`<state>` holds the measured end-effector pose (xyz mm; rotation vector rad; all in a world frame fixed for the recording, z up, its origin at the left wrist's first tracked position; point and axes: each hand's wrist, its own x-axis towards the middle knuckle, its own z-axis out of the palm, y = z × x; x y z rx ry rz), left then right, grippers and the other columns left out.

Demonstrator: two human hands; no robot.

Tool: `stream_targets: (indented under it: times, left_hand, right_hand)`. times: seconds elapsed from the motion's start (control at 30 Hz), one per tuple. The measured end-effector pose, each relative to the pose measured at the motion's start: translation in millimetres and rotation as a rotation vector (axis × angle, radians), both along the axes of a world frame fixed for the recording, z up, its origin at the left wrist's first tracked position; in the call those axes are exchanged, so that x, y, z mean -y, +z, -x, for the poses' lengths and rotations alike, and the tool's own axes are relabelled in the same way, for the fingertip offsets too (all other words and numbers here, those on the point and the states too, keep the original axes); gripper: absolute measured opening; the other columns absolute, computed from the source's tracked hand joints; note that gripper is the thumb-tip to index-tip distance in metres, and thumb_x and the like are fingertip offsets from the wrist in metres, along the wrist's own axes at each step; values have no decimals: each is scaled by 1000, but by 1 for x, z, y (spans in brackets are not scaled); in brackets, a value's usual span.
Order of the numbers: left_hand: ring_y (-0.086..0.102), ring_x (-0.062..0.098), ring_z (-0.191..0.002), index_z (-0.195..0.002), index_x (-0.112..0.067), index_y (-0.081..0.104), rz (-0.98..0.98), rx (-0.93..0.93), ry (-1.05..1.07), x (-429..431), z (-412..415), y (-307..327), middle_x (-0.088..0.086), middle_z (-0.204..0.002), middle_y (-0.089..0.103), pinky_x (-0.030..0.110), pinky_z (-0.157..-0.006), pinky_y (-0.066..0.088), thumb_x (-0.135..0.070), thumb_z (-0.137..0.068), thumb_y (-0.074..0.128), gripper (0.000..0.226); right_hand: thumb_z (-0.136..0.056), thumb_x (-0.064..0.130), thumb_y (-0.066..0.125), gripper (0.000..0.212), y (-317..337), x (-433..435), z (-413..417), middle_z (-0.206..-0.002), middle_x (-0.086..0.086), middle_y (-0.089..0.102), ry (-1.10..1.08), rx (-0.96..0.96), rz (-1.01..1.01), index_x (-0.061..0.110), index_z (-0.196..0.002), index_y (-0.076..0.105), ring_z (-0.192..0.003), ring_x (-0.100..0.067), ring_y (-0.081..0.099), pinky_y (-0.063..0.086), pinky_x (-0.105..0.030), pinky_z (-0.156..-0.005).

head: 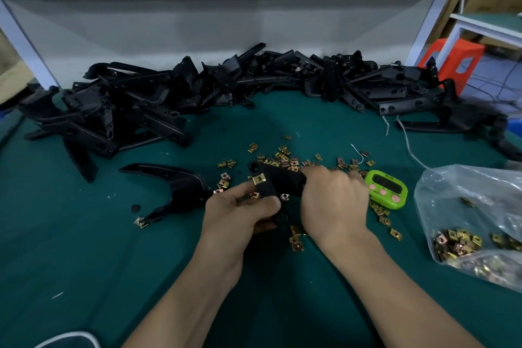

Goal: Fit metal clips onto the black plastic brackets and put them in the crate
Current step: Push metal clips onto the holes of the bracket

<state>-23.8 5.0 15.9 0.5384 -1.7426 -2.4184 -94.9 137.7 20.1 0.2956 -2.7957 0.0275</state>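
Head view: your left hand (243, 215) curls round the matte black bracket (282, 182), held just above the green mat (141, 248). A folded, brass-toned clip (258, 179) sits on its flat tab. Your right hand (334, 198) closes over the other end, likely to steady it. Loose clips (285, 157) lie near; no crate in view.

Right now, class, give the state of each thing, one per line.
Held bracket: gripped by left hand and right hand, clip fitted.
Second bracket: lying flat, another clip at one tip.
Loose clips: scattered.
Bag: holds clips.
Timer: face up.
Pile of brackets: heaped at back.
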Motion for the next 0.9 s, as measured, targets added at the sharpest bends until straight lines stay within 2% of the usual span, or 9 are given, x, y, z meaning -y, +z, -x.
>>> stream_targets:
  times: [0.07,0.17,0.23,0.37,0.43,0.5,0.6,0.8,0.9]
  left_hand:
    - [74,18,-72,-85,-25,83,-25,-17,-2,-2,1,1,6,-82,78,25,-61,57,-17,-90,72,14]
    - [73,18,-72,-90,-21,83,-178,-35,-53,-1,1,1,11,-89,78,29,-61,59,-28,-95,60,25]
    - [72,15,-75,-95,-19,83,-184,-87,-96,1,0,-1,9,-92,78,26,-62,58,-31,-88,62,25]
    - [70,11,-72,-88,-22,82,-138,-166,-92,-2,-1,-5,5,-87,77,21,-60,55,-36,-76,71,21]
    - [71,13,-73,-95,-17,80,-119,-183,-35,-4,1,-5,8,-86,77,21,-60,55,-33,-75,74,26]
    - [73,13,-77,-116,-16,74,-10,-206,31,-3,2,-7,6,-86,78,19,-66,57,-24,-83,75,34]
    - [72,0,-89,-129,-39,63,404,-262,112,2,2,-9,-10,-90,79,13,-80,55,-11,-90,75,50]
    - [69,-7,-101,-115,-33,71,456,-302,176,-8,-3,-12,-31,-102,72,11,-86,53,-3,-87,76,41]
    - [68,-10,-101,-115,-36,70,492,-280,166,-7,-5,-10,-35,-103,69,10,-90,52,-8,-89,76,39]
  right_hand:
    - [-78,9,62,20,-2,-2,0,-62,5,58,-17,23,65,27,-84,68,-55,-25,44,30,-31,-67]
    - [-81,28,69,10,-3,-2,-2,-73,1,67,13,108,178,27,-91,68,-69,-30,61,34,-31,-62]
    - [-82,38,71,17,-3,-3,-2,-81,-2,69,21,144,216,27,-94,68,-80,-32,67,38,-32,-62]
    - [-80,35,73,17,-3,-2,-3,-77,-1,67,11,126,240,25,-92,68,-79,-32,66,36,-31,-61]
    - [-79,33,72,15,-5,-2,-4,-76,0,66,-1,135,241,25,-85,62,-78,-32,65,35,-31,-60]
    - [-80,35,72,16,-8,-3,-3,-75,-1,65,-14,132,249,26,-81,59,-77,-32,65,35,-31,-60]
    - [-81,43,72,18,-11,-6,1,-73,2,66,-32,105,244,27,-87,68,-74,-28,66,36,-31,-58]
    - [-80,44,72,18,-17,-7,3,-57,8,39,-69,103,236,26,-84,69,-61,-25,48,34,-31,-56]
    - [-82,44,70,21,-14,-5,-2,-66,3,53,-77,158,267,24,-85,66,-71,-27,62,37,-31,-59]
